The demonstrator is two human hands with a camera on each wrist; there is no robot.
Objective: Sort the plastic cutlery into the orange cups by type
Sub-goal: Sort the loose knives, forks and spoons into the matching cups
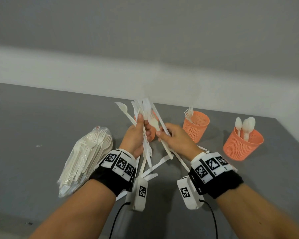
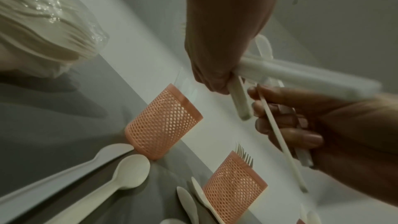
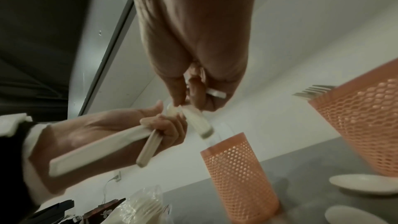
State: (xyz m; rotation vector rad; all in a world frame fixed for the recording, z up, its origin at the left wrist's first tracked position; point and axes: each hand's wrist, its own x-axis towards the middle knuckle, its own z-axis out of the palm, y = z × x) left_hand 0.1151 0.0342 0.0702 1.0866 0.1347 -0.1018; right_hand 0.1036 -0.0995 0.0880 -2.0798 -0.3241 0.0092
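My left hand (image 1: 141, 130) grips a fanned bundle of white plastic cutlery (image 1: 145, 107) above the table. My right hand (image 1: 163, 134) pinches a cream piece (image 1: 154, 124) out of that bundle, and long handles run down past its palm. In the right wrist view, my right hand (image 3: 189, 101) holds that piece's handle (image 3: 199, 123) beside the left hand (image 3: 159, 125). One orange mesh cup (image 1: 196, 126) holds forks. Another orange cup (image 1: 242, 145) holds spoons. A third orange cup (image 2: 163, 122) stands mostly hidden behind my hands.
A clear bag of more cutlery (image 1: 86, 161) lies at the left on the grey table (image 1: 41, 118). Loose knives and handles (image 1: 152, 168) lie under my wrists. Loose spoons (image 2: 129, 171) lie near the cups. A white wall runs along the back.
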